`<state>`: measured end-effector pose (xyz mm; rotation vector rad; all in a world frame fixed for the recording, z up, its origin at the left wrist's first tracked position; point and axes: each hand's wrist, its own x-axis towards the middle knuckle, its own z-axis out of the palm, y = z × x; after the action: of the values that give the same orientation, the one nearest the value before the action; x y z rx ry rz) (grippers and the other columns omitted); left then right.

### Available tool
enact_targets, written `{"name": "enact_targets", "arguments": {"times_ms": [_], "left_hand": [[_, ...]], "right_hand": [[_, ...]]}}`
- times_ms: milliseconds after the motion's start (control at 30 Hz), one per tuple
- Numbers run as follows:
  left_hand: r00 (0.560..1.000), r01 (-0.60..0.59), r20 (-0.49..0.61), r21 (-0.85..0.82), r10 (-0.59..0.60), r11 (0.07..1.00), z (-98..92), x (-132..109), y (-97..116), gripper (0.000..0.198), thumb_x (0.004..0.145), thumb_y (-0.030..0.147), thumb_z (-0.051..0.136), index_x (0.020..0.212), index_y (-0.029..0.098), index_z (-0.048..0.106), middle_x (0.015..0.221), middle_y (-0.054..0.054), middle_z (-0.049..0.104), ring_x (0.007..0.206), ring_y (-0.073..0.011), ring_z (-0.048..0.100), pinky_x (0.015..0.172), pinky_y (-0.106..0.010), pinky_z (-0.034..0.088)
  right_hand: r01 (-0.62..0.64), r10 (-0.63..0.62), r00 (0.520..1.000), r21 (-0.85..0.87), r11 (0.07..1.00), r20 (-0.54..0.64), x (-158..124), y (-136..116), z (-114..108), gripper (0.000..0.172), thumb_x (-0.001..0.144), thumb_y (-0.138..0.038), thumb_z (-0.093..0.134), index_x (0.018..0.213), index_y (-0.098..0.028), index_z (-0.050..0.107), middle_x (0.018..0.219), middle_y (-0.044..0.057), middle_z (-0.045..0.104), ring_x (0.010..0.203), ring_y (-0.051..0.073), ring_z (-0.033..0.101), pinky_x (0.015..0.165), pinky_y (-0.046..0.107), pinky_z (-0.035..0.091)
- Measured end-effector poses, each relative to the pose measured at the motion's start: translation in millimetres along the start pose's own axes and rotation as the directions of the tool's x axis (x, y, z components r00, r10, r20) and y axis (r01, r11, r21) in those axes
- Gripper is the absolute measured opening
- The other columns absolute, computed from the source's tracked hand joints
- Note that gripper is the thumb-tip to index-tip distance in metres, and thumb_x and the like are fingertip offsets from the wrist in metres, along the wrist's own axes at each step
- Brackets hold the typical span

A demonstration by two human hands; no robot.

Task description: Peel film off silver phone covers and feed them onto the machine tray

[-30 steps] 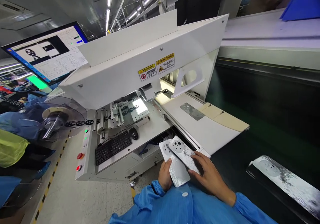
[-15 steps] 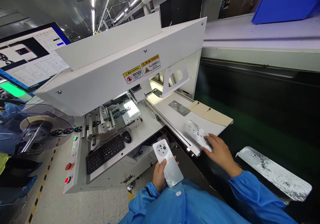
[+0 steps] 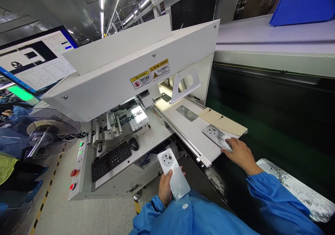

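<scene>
Well to the left of the white feed board [image 3: 193, 132], a lit monitor [image 3: 28, 62] shows above a reel [image 3: 42, 126], from which a strip of black rings [image 3: 81, 135] runs into the machine [image 3: 117, 83]. Closer to the board on that side, a keyboard [image 3: 111, 161] and a mouse [image 3: 133, 144] sit on the counter [image 3: 158, 132]. Just off the board's near left edge, the left hand [image 3: 164, 189] is clamped on a silvery panel [image 3: 178, 180], thumb across its face, ringed end pointing up. On the board, toward the machine, lies a dull grey panel shape [image 3: 187, 112]; part or fixture, I cannot tell. Nearer the board's right edge is another panel [image 3: 216, 137], its close end clamped by the right hand [image 3: 242, 154]; whether that end is slightly lifted is unclear. The step in hand looks like placing or lining up this panel on the board; the next move calls for squaring it gently, then loosening the fingers without dragging it. Right of the board, a patterned piece [image 3: 293, 186] lies on the dark belt [image 3: 261, 123], partly hidden by the right sleeve [image 3: 277, 196], and a blue bin [image 3: 300, 6] stands on a shelf [image 3: 261, 36] higher up.
</scene>
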<state>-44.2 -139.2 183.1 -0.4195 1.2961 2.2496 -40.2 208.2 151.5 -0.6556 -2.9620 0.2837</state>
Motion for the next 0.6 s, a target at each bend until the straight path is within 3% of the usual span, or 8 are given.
{"name": "enact_targets", "arguments": {"times_ms": [600], "left_hand": [[0.999,-0.005,-0.04,-0.034,0.003,0.999,3.5,-2.8,5.0,0.105,0.039,0.067,0.091,0.121,0.006,0.066,0.11,-0.025,0.072,0.108,-0.0454,0.066,0.095,-0.057,0.053]], "right_hand": [[0.054,-0.052,0.997,0.038,0.998,-0.065,5.8,10.3,10.5,0.05,0.085,-0.043,0.051,0.121,-0.013,0.067,0.129,0.018,0.062,0.118,0.039,0.057,0.092,0.05,0.053]]}}
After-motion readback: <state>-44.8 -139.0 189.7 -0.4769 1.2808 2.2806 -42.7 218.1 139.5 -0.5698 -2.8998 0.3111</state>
